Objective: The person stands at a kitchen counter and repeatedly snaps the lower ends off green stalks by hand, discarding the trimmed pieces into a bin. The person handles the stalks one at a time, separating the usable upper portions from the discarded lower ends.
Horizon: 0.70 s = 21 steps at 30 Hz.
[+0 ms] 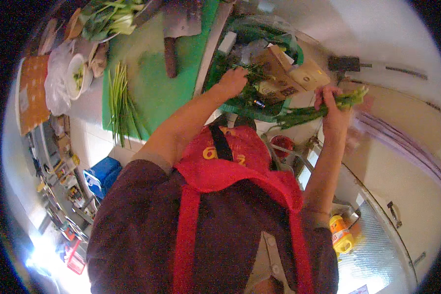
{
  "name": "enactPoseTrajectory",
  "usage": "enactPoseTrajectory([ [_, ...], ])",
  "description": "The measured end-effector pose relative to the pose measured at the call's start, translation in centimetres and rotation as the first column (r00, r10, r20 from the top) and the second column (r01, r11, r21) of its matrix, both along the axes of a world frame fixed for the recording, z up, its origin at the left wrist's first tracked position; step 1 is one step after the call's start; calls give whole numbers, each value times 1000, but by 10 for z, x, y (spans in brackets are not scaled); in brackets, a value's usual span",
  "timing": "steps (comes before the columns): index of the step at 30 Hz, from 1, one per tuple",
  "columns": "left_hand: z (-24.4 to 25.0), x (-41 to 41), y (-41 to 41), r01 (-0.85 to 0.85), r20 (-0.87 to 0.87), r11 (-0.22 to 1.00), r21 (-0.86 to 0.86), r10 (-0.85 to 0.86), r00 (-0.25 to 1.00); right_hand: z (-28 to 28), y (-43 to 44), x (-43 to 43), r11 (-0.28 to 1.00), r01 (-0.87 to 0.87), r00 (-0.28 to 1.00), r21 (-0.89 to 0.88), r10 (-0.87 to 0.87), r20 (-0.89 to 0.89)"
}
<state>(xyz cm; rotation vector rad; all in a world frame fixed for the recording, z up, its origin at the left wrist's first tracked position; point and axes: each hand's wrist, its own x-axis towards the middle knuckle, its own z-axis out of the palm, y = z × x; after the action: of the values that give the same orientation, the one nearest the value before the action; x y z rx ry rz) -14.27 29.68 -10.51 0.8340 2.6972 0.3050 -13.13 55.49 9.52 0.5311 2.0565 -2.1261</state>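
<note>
My left hand (234, 81) is over a green-rimmed waste bin (259, 114), its fingers curled down at dark green leaves; whether it grips any is unclear. To the right of the bin, my right hand (330, 98) is closed round a bunch of green leafy stalks (303, 114), pale ends pointing right and dark leaves hanging left. Inside the bin lie an opened cardboard box (288, 79), clear plastic and green scraps. On the green cutting board (150, 95) at left rest a bundle of long thin green stalks (120, 99) and a cleaver (178, 25) with a dark handle.
Leafy greens (110, 22) lie past the board's upper left. A white bowl (77, 77) with green pieces stands beside a clear plastic bag (58, 81). A blue container (104, 174) is at lower left, a red bucket (281, 145) below the bin, a yellow bottle (341, 235) at lower right.
</note>
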Motion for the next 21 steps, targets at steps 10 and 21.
enactPoseTrajectory([
  [10,-89,-9,34,104,-69,970,-219,-122,990,-19,13,54,969,228,962,-96,-210,173],
  [21,44,-45,-3,-86,-86,944,318,119,989,-11,-14,13,999,35,995,39,-38,93],
])
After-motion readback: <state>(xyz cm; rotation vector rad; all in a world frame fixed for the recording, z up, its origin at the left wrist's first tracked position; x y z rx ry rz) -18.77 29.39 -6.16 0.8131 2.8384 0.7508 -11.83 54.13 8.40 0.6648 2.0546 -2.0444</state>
